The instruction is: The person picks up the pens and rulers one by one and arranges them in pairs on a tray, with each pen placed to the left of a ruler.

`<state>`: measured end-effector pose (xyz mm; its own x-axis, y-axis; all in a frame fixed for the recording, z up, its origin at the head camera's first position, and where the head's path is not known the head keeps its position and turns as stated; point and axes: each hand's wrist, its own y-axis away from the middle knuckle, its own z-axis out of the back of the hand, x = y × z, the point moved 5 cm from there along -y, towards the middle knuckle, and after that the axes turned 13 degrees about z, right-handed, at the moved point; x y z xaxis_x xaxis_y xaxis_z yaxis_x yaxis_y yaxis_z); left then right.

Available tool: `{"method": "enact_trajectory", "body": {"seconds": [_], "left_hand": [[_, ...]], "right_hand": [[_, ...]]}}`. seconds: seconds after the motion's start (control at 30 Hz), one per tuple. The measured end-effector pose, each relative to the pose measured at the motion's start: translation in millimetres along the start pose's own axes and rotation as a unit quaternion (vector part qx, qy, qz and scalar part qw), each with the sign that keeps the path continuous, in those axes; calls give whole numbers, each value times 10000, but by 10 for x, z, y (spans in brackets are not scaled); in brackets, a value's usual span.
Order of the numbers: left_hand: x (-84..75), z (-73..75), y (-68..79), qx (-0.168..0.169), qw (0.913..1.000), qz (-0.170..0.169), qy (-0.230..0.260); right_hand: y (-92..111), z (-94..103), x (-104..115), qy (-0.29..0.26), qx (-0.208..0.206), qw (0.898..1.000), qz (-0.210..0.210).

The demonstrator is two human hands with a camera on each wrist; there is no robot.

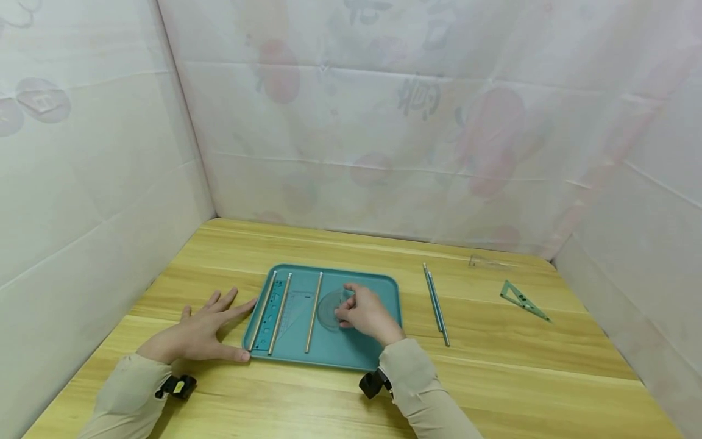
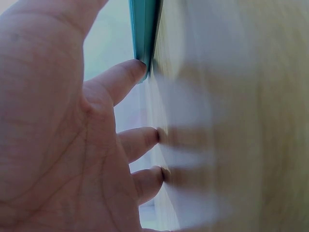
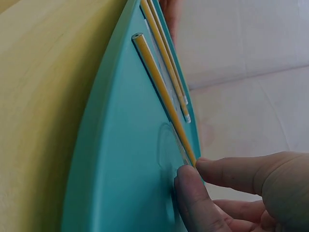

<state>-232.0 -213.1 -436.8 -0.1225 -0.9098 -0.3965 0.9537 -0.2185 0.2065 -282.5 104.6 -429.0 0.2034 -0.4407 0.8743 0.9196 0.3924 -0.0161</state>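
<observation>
My right hand (image 1: 368, 314) is over the right half of a teal tray (image 1: 351, 360). Its thumb and index finger pinch the edge of a clear rounded plastic piece, seemingly a protractor (image 1: 329, 311); the grip is partly hidden. My left hand (image 1: 205, 332) has its fingers spread, index finger and thumb touching the tray's left rim. In the tray, three gold pencils (image 1: 314, 314) lie roughly parallel. Between the two leftmost pencils is a teal stencil ruler (image 1: 270, 314). A clear set square (image 1: 296, 308) lies left of the protractor.
Right of the tray, two dark teal pencils (image 1: 436, 305) lie close together on the wooden table (image 1: 493, 378). Farther right are a green set square (image 1: 523, 300) and a clear ruler-like piece (image 1: 488, 263). Pale curtains (image 1: 351, 122) enclose the table's back and sides.
</observation>
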Motion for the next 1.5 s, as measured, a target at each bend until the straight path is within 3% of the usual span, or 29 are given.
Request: {"method": "enact_trajectory", "body": {"seconds": [0.53, 1.5], "left_hand": [[-3, 6, -6, -60, 9999, 18, -95], [-9, 12, 6, -24, 10000, 2, -5]], "right_hand": [[16, -14, 42, 512, 105, 9986, 80], [24, -34, 41, 466, 155, 9987, 166]]}}
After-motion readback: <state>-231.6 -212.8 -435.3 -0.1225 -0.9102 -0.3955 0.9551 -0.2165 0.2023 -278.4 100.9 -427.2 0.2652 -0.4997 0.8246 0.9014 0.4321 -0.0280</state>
